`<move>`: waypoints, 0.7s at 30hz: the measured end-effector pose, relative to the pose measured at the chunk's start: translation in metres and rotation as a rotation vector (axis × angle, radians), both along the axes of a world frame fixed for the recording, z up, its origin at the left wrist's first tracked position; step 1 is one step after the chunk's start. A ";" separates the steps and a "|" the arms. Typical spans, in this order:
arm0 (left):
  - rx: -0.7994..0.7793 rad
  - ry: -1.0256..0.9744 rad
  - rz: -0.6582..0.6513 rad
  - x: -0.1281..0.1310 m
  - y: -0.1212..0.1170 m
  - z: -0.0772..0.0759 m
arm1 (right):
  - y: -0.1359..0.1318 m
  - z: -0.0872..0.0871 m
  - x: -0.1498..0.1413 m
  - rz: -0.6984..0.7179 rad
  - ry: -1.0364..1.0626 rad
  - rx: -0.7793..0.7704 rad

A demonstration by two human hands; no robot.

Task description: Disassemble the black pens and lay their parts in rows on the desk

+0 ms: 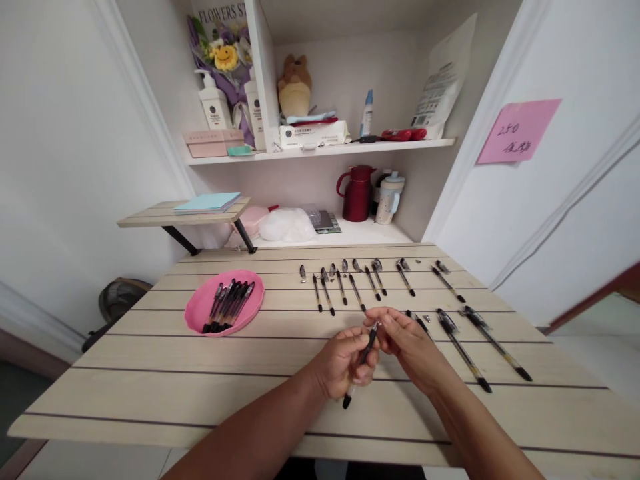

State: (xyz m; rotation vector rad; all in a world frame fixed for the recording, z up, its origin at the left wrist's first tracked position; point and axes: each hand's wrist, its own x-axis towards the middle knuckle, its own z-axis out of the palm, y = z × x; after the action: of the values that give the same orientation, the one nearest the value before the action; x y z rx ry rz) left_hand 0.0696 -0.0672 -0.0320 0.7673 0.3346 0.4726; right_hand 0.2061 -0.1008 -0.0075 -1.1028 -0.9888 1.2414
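My left hand (pixel 343 363) is closed around a black pen (pixel 370 343), which slants with its dark end toward me and its metal tip up. The thumb and fingers of my right hand (pixel 405 337) pinch at that tip; a small piece there is partly hidden. Just right of my hands lie uncapped pens, among them a near pen (pixel 463 350) and a pen (pixel 497 343) farther right. Farther back, more pens (pixel 355 293) lie in a row, with loose caps (pixel 356 265) and small metal tips near them.
A pink tray (pixel 193 320) at the left holds several black pens (pixel 233 307). A small raised shelf (pixel 145 213) with blue paper (pixel 207 203) stands at the back left. Behind the slatted table (pixel 165 393) are a red jug (pixel 358 193) and a lidded cup (pixel 390 200).
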 end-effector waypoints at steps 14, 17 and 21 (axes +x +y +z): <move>-0.113 -0.012 -0.157 -0.005 0.003 -0.002 | 0.000 -0.017 0.004 -0.062 0.265 0.034; -0.119 -0.024 -0.162 -0.005 0.004 -0.004 | 0.010 -0.015 0.023 -0.238 0.245 0.081; -0.128 -0.020 -0.153 -0.004 0.004 -0.006 | 0.023 -0.013 0.056 -0.386 0.034 0.047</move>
State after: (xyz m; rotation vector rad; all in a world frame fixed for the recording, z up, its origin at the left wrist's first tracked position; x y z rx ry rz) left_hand 0.0653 -0.0630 -0.0376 0.6578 0.2824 0.3119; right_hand 0.2616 -0.0783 -0.0202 -1.1664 -0.7320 0.9162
